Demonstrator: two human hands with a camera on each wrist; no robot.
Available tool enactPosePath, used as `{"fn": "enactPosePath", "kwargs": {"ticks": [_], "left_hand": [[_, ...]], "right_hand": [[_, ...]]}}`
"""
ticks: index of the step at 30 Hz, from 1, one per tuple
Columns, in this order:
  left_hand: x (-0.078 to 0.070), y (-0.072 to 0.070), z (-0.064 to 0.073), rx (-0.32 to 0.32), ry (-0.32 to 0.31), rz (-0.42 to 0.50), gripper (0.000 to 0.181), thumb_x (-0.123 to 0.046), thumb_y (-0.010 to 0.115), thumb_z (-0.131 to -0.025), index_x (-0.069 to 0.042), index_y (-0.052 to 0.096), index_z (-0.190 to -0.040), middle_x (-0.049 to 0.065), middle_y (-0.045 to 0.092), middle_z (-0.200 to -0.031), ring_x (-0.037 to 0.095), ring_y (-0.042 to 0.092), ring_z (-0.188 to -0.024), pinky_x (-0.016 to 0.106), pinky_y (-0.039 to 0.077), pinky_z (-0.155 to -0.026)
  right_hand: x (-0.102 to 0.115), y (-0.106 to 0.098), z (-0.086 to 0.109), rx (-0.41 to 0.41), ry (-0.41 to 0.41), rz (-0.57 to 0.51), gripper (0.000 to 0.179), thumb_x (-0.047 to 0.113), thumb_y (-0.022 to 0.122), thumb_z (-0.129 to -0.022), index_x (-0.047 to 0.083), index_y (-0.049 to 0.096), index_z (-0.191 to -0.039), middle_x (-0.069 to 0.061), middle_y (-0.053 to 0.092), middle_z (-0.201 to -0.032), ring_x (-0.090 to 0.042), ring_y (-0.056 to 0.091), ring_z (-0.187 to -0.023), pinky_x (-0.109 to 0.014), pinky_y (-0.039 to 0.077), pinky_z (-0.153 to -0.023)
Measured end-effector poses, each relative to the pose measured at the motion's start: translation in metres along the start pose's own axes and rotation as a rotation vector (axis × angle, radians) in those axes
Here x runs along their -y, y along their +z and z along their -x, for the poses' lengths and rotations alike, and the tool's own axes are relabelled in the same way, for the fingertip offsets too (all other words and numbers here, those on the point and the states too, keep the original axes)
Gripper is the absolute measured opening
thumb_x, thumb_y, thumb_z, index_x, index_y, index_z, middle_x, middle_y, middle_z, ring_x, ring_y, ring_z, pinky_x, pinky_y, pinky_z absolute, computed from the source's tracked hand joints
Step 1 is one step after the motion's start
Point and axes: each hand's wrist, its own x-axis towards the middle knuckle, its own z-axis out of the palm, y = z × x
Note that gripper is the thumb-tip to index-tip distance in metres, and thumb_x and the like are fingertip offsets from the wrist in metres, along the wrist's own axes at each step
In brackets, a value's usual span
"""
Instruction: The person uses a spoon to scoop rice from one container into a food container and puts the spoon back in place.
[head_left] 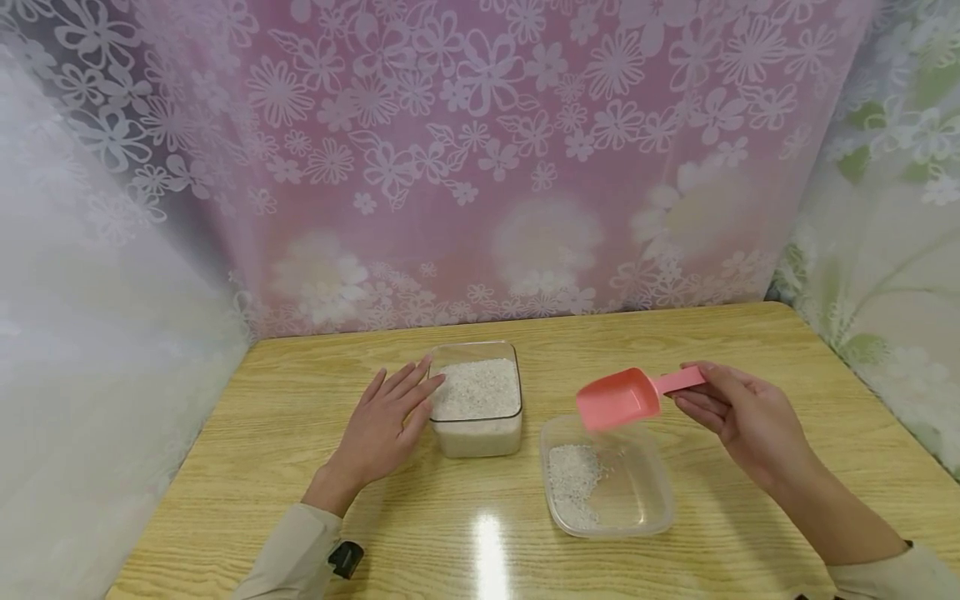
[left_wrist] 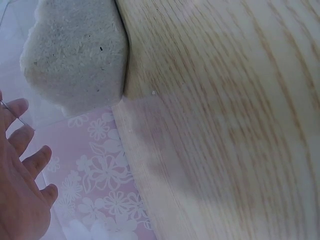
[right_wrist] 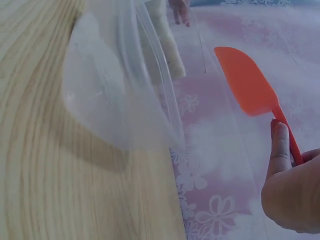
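My right hand (head_left: 750,417) grips the handle of a pink scoop (head_left: 618,398), held tilted over the back of a low, clear plastic container (head_left: 656,500). The scoop's bowl looks to have nothing in it. White rice (head_left: 573,483) lies along that container's left side. Left of it stands a taller clear container (head_left: 480,450), well filled with rice (head_left: 480,387). Against its left rim rests my left hand (head_left: 386,421), with the fingers spread and fairly straight. In the left wrist view, the left fingers (left_wrist: 37,160) show beside the rice-filled container.
Both containers stand on a wood-grain table (head_left: 300,400). A pink flowered curtain (head_left: 465,167) hangs behind the table's back edge, with pale sheets at both sides. A dark wrist device (head_left: 347,558) sits at the left sleeve.
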Motion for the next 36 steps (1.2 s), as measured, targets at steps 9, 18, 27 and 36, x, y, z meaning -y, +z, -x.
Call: {"fn": "enactPosePath", "kwargs": {"ticks": [9, 18, 27, 36], "left_hand": [[0.000, -0.001, 0.000, 0.012, -0.008, 0.007, 0.041, -0.032, 0.039, -0.104, -0.024, 0.046, -0.144, -0.003, 0.028, -0.154, 0.019, 0.027, -0.140, 0.048, 0.012, -0.114], [0.000, -0.001, 0.000, 0.013, -0.007, 0.005, 0.041, -0.031, 0.040, -0.104, -0.024, 0.047, -0.144, -0.004, 0.027, -0.154, 0.020, 0.028, -0.140, 0.048, 0.012, -0.114], [-0.001, -0.001, -0.001, 0.015, -0.009, 0.005, 0.041, -0.030, 0.041, -0.104, -0.024, 0.046, -0.144, -0.003, 0.028, -0.154, 0.021, 0.028, -0.139, 0.048, 0.012, -0.114], [-0.001, -0.001, 0.000, 0.018, -0.015, -0.001, 0.041, -0.030, 0.041, -0.104, -0.024, 0.046, -0.144, -0.003, 0.028, -0.154, 0.020, 0.028, -0.140, 0.048, 0.011, -0.114]], "right_hand": [[0.000, 0.012, -0.014, -0.010, 0.041, -0.050, 0.026, 0.008, 0.047, -0.101, -0.002, 0.068, -0.112, -0.017, 0.069, -0.101, -0.026, 0.068, -0.094, -0.033, 0.051, -0.085], [-0.004, 0.023, -0.031, -0.024, 0.068, -0.064, 0.022, 0.009, 0.050, -0.100, -0.002, 0.068, -0.109, -0.017, 0.069, -0.100, -0.024, 0.068, -0.094, -0.032, 0.050, -0.086], [-0.010, 0.034, -0.048, -0.063, 0.112, -0.023, 0.019, 0.012, 0.055, -0.098, -0.001, 0.067, -0.106, -0.016, 0.069, -0.096, -0.023, 0.069, -0.092, -0.031, 0.051, -0.086], [-0.018, 0.044, -0.062, -0.073, 0.133, 0.005, 0.020, 0.014, 0.055, -0.098, 0.000, 0.068, -0.104, -0.014, 0.071, -0.095, -0.021, 0.070, -0.089, -0.030, 0.051, -0.084]]}}
